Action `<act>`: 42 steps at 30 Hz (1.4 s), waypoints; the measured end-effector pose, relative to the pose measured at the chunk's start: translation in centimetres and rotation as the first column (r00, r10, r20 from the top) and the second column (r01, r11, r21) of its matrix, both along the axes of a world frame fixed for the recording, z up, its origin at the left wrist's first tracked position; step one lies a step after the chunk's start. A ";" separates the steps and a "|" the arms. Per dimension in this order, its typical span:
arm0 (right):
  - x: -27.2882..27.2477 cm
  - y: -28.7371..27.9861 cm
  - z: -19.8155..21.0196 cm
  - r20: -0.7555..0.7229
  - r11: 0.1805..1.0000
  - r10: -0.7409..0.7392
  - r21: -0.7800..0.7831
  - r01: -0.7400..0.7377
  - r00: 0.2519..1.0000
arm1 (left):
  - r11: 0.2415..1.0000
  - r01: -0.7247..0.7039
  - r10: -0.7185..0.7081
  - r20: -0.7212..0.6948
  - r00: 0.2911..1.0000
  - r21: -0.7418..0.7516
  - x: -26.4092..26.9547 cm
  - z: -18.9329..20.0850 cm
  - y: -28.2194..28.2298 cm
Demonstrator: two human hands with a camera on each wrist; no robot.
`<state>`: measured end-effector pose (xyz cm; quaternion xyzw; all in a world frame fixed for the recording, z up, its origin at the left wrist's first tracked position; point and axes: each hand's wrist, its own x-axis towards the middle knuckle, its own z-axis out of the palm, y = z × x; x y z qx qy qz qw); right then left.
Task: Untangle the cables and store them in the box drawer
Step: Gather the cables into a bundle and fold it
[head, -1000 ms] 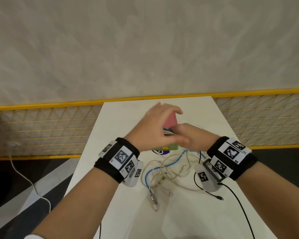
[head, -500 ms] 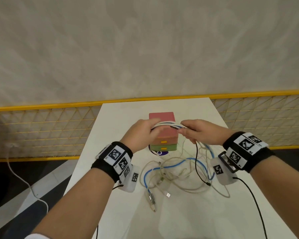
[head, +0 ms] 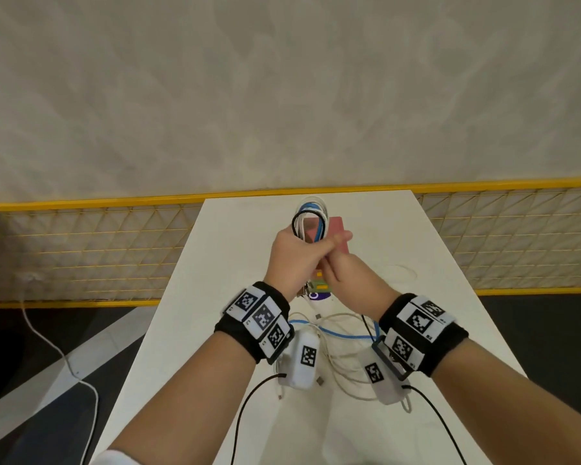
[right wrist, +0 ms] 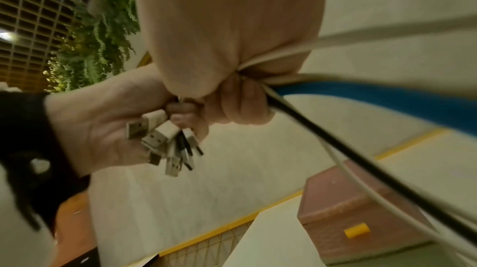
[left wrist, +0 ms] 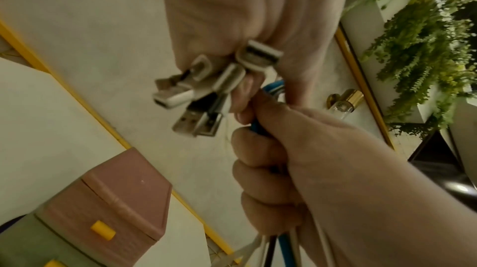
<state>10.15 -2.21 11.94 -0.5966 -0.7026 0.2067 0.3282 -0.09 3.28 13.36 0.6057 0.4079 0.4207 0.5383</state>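
Above the small drawer box, with a pink top and yellow handles, my two hands meet on one cable bundle. The bundle holds white, blue and black strands and loops up over my fists. My left hand grips the end with several USB plugs, which stick out below its fingers. My right hand is curled round the strands right beside it. The box stands on the white table with its pink drawer closed. More tangled blue and white cables lie on the table under my wrists.
The narrow white table ends at a yellow mesh fence and a pale wall. A white cable loop lies right of the box. Another white cord trails on the dark floor at left. Black leads hang from both wrist cameras.
My hands, held apart with strands stretched between them, have closed together. The bundle is now doubled into a loop standing above the box.
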 end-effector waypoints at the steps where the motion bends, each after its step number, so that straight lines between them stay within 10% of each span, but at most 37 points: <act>1: -0.1 0.1 -0.1 0.045 1.000 0.006 0.022 -0.007 0.999 | 0.999 -0.030 0.031 -0.018 0.999 0.024 0.0 0.0 -0.1; 7: 0.2 -0.3 1.5 -0.022 0.997 0.078 0.024 -0.078 0.997 | 0.954 -0.284 0.285 0.002 0.958 0.097 -0.3 1.1 -0.1; 12: 1.6 -1.6 0.6 -0.271 0.947 0.091 -0.273 -0.167 0.958 | 0.931 -0.312 0.362 0.374 0.854 -0.189 -2.1 3.0 1.5; 15: 2.2 -2.5 -0.3 -0.402 0.900 0.108 -0.349 -0.261 0.909 | 0.966 -0.255 0.243 0.508 0.826 -0.047 -3.6 3.8 2.2; 20: 4.5 -2.5 0.2 -0.339 0.903 0.108 -0.360 -0.235 0.935 | 0.995 -0.077 0.043 0.448 0.893 0.057 -5.8 3.4 2.7; 27: 6.0 -0.4 3.1 0.019 0.986 0.064 -0.157 -0.061 0.998 | 0.995 0.105 -0.102 -0.194 0.976 0.003 -5.4 2.2 0.7; 34: 3.6 0.3 4.3 0.213 0.995 0.083 -0.076 -0.068 0.974 | 0.965 0.245 -0.261 -0.323 0.910 -0.089 -3.5 0.9 -1.5; 42: 6.6 -2.0 4.2 -0.032 0.968 0.132 -0.209 -0.136 0.991 | 0.959 0.275 -0.283 -0.240 0.928 -0.067 -4.8 1.6 -1.1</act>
